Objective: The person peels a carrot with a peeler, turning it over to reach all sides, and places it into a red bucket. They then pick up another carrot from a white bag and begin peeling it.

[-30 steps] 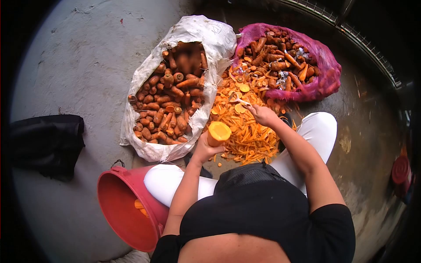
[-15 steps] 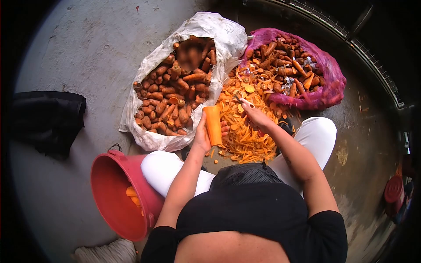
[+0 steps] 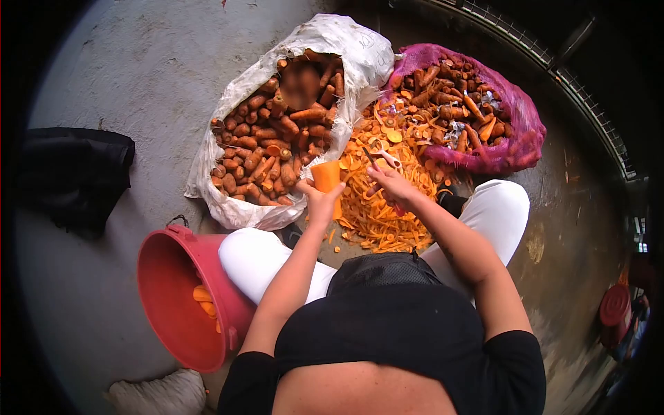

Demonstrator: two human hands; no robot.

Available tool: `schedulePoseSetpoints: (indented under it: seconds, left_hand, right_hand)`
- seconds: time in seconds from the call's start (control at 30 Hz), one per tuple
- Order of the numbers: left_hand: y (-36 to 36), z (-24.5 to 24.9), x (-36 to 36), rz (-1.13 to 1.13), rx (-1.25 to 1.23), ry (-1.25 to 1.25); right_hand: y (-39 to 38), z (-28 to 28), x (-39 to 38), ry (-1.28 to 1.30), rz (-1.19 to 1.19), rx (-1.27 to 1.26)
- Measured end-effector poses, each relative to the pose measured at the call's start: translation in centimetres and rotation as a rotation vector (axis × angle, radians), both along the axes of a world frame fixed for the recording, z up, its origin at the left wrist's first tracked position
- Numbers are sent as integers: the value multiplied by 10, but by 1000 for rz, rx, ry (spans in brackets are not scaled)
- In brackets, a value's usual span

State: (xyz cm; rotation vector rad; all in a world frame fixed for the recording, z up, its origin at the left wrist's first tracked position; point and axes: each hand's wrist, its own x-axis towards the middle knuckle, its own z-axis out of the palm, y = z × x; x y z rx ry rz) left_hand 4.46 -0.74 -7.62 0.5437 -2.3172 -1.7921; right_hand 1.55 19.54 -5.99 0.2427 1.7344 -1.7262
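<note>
My left hand (image 3: 320, 205) is wrapped round a thick peeled carrot (image 3: 325, 176), its broad end pointing up and away from me. Just to the right, my right hand (image 3: 394, 184) is closed on a peeler (image 3: 389, 159) with a pale frame and a dark blade part. A bit of red shows by that palm; I cannot make out what it is. Below both hands spreads a heap of orange peelings (image 3: 377, 225) with cut carrot ends. The peeler is close to the carrot, but no contact is visible.
A white sack (image 3: 228, 114) of unpeeled carrots (image 3: 259, 166) stands ahead on the left. Ahead on the right is a purple mesh sack (image 3: 522, 124) with more carrots. A red bucket (image 3: 235, 277) holding peeled carrots (image 3: 203, 296) tilts by my left knee. Black cloth (image 3: 83, 173) lies far left.
The carrot has turned in my left hand and tipped away, so it looks shorter. My right hand has shifted slightly left, and more of the peeler shows.
</note>
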Motion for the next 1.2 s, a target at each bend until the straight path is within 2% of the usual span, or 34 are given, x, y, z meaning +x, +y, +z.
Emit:
schedulePoseSetpoints:
  seconds: [0.1, 0.23, 0.47, 0.57, 0.7, 0.77, 1.0, 1.07, 1.13, 1.17, 1.2]
  left_hand:
    - [8, 17, 8, -155, -401, 103]
    - [15, 20, 11, -255, -455, 395]
    - [8, 14, 9, -340, -635, 373]
    - [8, 10, 11, -422, -765, 514]
    - [7, 5, 12, -418, -693, 499]
    - [7, 5, 12, -416, -717, 520]
    - [5, 6, 10, -431, -778, 557]
    - [12, 10, 10, -370, -491, 439]
    - [22, 12, 8, -298, -159, 333]
    - [18, 13, 3, -266, 136, 138]
    - [11, 19, -1, -227, 430, -61]
  right_hand:
    - [-4, 11, 3, 30, -39, -207]
    - [-6, 29, 6, -48, -11, -418]
    - [-7, 21, 8, -19, -6, -380]
    - [-9, 19, 12, 54, -58, -238]
    - [-13, 17, 16, 121, -107, -245]
    - [-13, 18, 17, 65, -96, -251]
    - [-17, 20, 22, 126, -113, -263]
    - [-12, 24, 18, 122, -69, -207]
    - [-6, 27, 13, 16, -149, -315]
    - [-4, 28, 11, -40, -187, -368]
    - [-4, 32, 10, -27, -220, -297]
